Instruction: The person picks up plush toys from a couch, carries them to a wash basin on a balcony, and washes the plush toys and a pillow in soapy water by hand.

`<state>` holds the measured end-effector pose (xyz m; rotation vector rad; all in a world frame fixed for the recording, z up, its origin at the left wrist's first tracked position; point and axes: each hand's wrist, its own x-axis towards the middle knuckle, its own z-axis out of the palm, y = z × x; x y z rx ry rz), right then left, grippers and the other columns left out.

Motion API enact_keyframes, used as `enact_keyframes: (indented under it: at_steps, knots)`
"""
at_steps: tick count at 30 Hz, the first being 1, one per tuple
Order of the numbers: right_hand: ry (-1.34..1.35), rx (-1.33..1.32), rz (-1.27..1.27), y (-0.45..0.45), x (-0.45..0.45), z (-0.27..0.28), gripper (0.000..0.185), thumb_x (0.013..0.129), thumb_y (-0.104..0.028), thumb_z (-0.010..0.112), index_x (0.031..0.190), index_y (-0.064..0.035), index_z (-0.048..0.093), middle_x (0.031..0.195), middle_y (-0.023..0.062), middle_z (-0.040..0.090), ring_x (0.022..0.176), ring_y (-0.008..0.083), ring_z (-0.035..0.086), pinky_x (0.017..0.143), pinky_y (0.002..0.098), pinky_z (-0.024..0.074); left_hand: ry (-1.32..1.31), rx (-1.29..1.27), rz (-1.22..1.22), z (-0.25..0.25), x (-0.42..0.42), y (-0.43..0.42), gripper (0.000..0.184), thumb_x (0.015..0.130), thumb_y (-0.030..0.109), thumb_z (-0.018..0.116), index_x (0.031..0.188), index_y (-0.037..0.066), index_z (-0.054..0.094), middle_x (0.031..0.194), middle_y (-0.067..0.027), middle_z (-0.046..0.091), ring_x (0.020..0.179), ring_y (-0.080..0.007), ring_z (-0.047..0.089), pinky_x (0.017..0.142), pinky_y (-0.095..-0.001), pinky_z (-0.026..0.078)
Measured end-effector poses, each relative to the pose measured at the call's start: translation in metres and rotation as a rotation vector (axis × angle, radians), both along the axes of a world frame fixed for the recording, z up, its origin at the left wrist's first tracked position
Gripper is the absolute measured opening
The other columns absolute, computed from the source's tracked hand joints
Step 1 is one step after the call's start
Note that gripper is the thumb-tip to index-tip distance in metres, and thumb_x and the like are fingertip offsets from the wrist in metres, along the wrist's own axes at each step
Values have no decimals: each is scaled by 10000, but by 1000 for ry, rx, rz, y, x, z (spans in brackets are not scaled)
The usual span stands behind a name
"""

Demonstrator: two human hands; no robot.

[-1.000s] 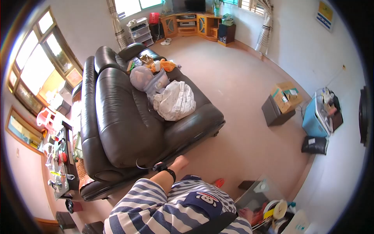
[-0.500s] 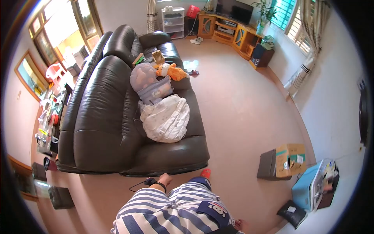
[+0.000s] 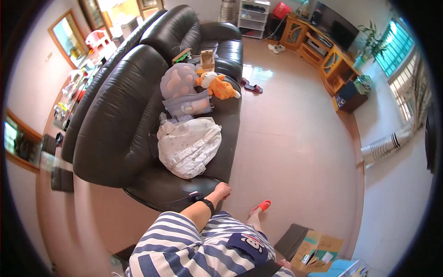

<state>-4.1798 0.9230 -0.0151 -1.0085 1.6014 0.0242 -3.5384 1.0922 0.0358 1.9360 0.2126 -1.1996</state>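
Observation:
My left hand hangs over the near end of the dark leather sofa, its fingers curled in a loose fist; nothing shows in it. A black band circles that wrist, and a small dark device with a thin cord is beside it. Low at the right, my right hand is mostly cut off by my striped clothing and a dark strap, so its fingers are unclear. It is nearest a cardboard box. On the sofa lie a white patterned bag, a grey-lilac plush backpack and an orange-and-white plush toy.
A wooden TV cabinet and a plant stand in the far corner. Slippers lie on the floor beside the sofa. A brown-grey stool and a blue container are at the lower right. White drawers stand at the back.
The view has moved forward and turned, bringing the sofa's near end and the cardboard box closer. My left hand has swung forward and right, now over the sofa's end.

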Motion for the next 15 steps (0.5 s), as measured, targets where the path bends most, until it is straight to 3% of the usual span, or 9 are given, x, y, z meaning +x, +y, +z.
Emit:
enact_keyframes:
  at_steps: [1, 3, 7, 8, 9, 12, 14, 15]
  knots:
    - [76, 9, 12, -28, 18, 9, 313, 848, -264, 591, 1016, 0, 599, 832, 162, 684, 743, 301, 655, 645, 437, 502, 0, 0, 27, -4, 6, -10, 168, 779, 99, 553, 693, 34, 682, 570, -88, 612, 495, -198, 606, 465, -330, 503]
    - [130, 21, 49, -86, 51, 30, 287, 860, -249, 574, 1013, -6, 591, 805, 155, 675, 699, 282, 639, 596, 406, 476, 18, 94, 24, -23, 19, -21, 134, 797, 59, 548, 779, 13, 673, 586, -76, 586, 445, -165, 526, 369, -312, 404]
    - [205, 32, 113, -206, 101, 62, 237, 884, -218, 542, 1008, -18, 577, 750, 141, 657, 612, 244, 605, 499, 345, 425, 70, 264, 326, -62, 35, -27, 150, 811, 36, 524, 775, 11, 667, 573, -88, 572, 432, -166, 506, 351, -308, 370]
    - [217, 25, 126, -238, 119, 69, 225, 890, -210, 534, 1006, -21, 573, 736, 138, 652, 590, 234, 597, 475, 330, 412, 100, 269, 378, -8, 41, -41, 153, 808, 29, 516, 792, 16, 667, 597, -91, 579, 430, -165, 504, 353, -304, 370]
    - [237, 15, 142, -274, 135, 78, 213, 897, -202, 525, 1005, -23, 570, 722, 135, 648, 568, 225, 589, 450, 315, 399, 107, 269, 407, -12, 42, -54, 153, 808, 29, 516, 792, 16, 667, 597, -91, 579, 430, -165, 504, 353, -304, 370]
    - [313, 7, 205, -355, 201, 94, 179, 915, -179, 501, 1000, -32, 559, 681, 124, 634, 503, 196, 564, 377, 269, 360, -159, 133, 540, -40, 56, -65, 223, 785, 41, 546, 980, 31, 654, 642, -75, 594, 449, -161, 533, 372, -306, 407]
    - [324, -19, 296, -405, 252, 91, 186, 902, -180, 518, 998, -28, 566, 687, 125, 642, 536, 172, 579, 385, 264, 370, -277, 139, 667, -7, 88, -86, 290, 741, 179, 587, 985, 70, 701, 710, -141, 685, 625, -253, 674, 622, -361, 539]
    - [326, -26, 314, -418, 290, 97, 186, 902, -180, 518, 998, -28, 566, 687, 125, 642, 536, 172, 579, 385, 264, 370, -467, 157, 642, -44, 116, -85, 328, 753, 196, 587, 1038, 63, 680, 717, -155, 683, 627, -256, 676, 640, -359, 536]
